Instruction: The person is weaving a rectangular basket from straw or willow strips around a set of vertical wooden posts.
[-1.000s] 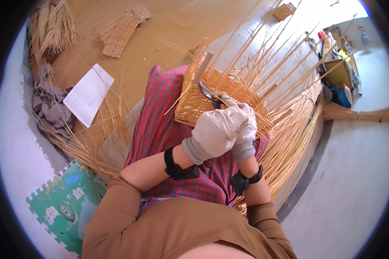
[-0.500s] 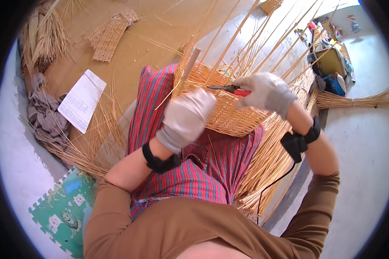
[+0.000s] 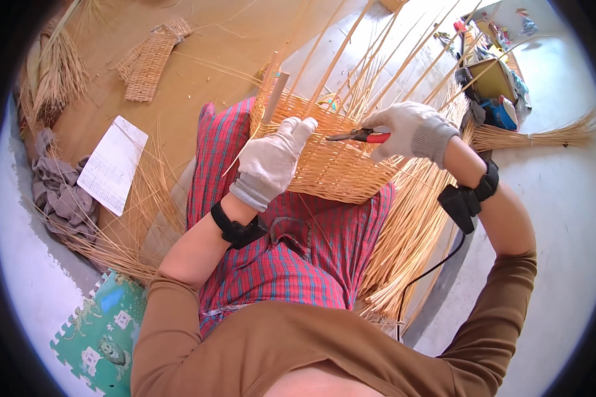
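A half-woven wicker basket (image 3: 341, 175) rests across my lap, with long upright stakes rising from its far side. My left hand (image 3: 271, 155), in a pale glove, is at the near left of its wall, fingers closed together; what they pinch, if anything, is hidden. A thin loose strand (image 3: 235, 162) pokes out beside that glove. Just beyond it a flat wooden stick (image 3: 275, 99) stands at the basket's left corner. My gloved right hand (image 3: 407, 132) is closed around red-handled pliers (image 3: 376, 137), their dark jaws pointing left in front of the weave.
Bundles of wicker rods (image 3: 404, 245) lie to the right of my lap, and another tied bundle (image 3: 533, 134) lies farther right. At left are a printed sheet (image 3: 114, 165), grey cloth (image 3: 63, 192), woven pieces (image 3: 151, 69) and a green foam mat (image 3: 106, 337). Stakes stick up high over the basket.
My left hand has shifted slightly left and its fingers now point up along the weave. The pliers have drawn a little away from the left hand. The whole view has shifted slightly.
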A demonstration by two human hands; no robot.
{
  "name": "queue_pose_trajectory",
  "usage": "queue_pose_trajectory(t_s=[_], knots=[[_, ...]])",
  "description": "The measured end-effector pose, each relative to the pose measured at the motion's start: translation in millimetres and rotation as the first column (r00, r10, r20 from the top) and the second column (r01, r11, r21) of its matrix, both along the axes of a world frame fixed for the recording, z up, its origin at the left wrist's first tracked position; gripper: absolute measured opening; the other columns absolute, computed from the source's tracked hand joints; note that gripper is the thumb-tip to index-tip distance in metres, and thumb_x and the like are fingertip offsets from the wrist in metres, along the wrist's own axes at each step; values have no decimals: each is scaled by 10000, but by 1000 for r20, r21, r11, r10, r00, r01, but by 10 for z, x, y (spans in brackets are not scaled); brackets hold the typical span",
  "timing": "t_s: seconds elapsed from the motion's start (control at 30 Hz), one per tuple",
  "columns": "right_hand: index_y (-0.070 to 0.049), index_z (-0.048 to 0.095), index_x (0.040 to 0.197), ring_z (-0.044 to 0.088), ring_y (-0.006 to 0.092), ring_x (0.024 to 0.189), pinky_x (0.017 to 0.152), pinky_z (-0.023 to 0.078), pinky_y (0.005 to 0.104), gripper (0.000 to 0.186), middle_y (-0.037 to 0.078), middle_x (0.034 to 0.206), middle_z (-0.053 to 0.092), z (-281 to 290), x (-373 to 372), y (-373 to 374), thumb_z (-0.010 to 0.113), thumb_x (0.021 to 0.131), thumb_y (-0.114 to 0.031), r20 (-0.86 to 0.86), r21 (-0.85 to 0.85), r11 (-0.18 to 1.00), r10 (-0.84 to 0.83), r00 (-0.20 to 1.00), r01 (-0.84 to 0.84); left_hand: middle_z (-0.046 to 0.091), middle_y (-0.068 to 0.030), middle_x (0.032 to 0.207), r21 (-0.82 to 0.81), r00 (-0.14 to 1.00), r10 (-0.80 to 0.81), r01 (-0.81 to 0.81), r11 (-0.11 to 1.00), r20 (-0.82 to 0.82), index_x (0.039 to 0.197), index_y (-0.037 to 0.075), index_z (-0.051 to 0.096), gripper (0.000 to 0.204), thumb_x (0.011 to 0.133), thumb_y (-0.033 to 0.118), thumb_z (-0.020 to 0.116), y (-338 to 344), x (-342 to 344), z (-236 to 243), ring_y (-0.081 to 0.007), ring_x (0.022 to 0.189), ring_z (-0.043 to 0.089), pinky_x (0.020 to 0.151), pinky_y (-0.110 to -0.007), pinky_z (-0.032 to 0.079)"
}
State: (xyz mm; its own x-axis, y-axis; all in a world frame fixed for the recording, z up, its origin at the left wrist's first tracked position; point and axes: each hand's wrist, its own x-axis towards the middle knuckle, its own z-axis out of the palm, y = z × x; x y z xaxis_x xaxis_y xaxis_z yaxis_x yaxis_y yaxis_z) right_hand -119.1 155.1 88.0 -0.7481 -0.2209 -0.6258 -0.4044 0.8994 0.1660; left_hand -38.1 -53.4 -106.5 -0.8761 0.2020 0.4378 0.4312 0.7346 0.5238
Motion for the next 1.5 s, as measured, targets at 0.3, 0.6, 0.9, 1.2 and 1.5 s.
queue_pose_trajectory(t_s=[0.3, 0.6, 0.9, 1.2, 1.5], knots=[[-231, 754, 1235, 723, 312, 995, 865, 567, 430, 585, 102, 1047, 766, 114, 42, 363, 811, 685, -424, 9, -53, 992, 113, 994, -112, 708, -12, 1173, 17, 997, 36, -37, 999, 61, 1300, 199, 689, 391, 919, 121, 735, 75, 11, 39, -277, 704, 710, 612, -377, 583], [-185, 750, 1260, 724, 335, 1018, 902, 566, 426, 656, 135, 1047, 767, -50, 163, 504, 789, 692, -511, -18, 19, 999, -35, 999, 36, 670, -74, 1194, 304, 993, -9, -26, 952, 114, 1255, 146, 710, 375, 896, 48, 753, 210, 13, -215, -268, 988, 704, 837, -338, 589], [-181, 732, 1306, 728, 332, 1005, 915, 565, 424, 712, 155, 1065, 770, -74, 80, 555, 775, 688, -532, 128, 29, 984, -176, 976, 174, 674, -91, 1058, 202, 983, 43, -79, 976, 179, 1146, 89, 719, 225, 924, 73, 750, 281, -40, -1, -259, 882, 697, 782, -348, 564], [-214, 741, 1276, 708, 301, 1085, 924, 561, 421, 616, 94, 1121, 758, 8, 195, 598, 791, 705, -439, 81, 19, 1000, -13, 997, 12, 621, -71, 1251, 770, 904, -145, -248, 588, 401, 1074, 37, 717, 109, 990, -8, 664, 388, -42, -60, -107, 917, 666, 770, -249, 601], [-294, 709, 1262, 687, 247, 1066, 876, 559, 405, 514, 31, 1051, 681, -42, 204, 956, 866, 773, -316, -356, 230, 902, 427, 832, -364, 704, -61, 1021, -23, 789, -614, 614, 789, -14, 1050, 152, 719, 217, 849, 102, 655, 640, 503, -82, -289, 998, 692, 851, -411, 560]])
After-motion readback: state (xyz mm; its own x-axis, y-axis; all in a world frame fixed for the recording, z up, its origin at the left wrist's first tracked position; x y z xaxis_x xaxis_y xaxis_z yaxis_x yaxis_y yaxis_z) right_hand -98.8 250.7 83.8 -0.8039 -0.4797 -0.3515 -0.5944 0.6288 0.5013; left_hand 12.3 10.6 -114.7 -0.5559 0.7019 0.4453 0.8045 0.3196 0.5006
